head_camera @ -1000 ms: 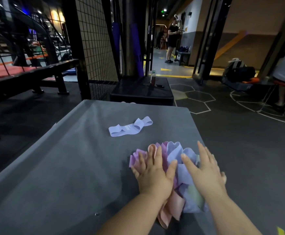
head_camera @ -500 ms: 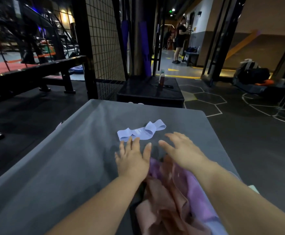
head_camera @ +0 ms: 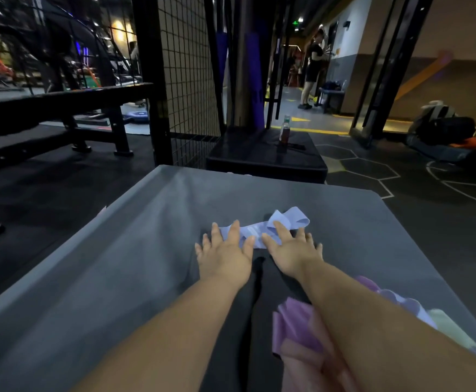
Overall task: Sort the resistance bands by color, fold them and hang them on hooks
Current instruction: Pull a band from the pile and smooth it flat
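Note:
A light blue resistance band (head_camera: 293,219) lies crumpled on the grey table (head_camera: 118,264), toward its far side. My left hand (head_camera: 225,256) rests flat on the band's left end with fingers spread. My right hand (head_camera: 290,248) lies flat on the band's middle, fingers straight. Nearer to me, under my right forearm, sits a heap of bands (head_camera: 301,338) in purple, pink, pale blue and pale yellow.
Past the table's far edge stands a black box (head_camera: 245,157) with a bottle (head_camera: 284,131) on it. A black wire mesh panel (head_camera: 185,80) rises at the back left. A person (head_camera: 313,66) stands far off in the corridor. Bags (head_camera: 443,128) lie on the floor at right.
Both hands left the heap of bands and reached forward; they now lie flat on the light blue band. The camera has moved closer to the far side of the table.

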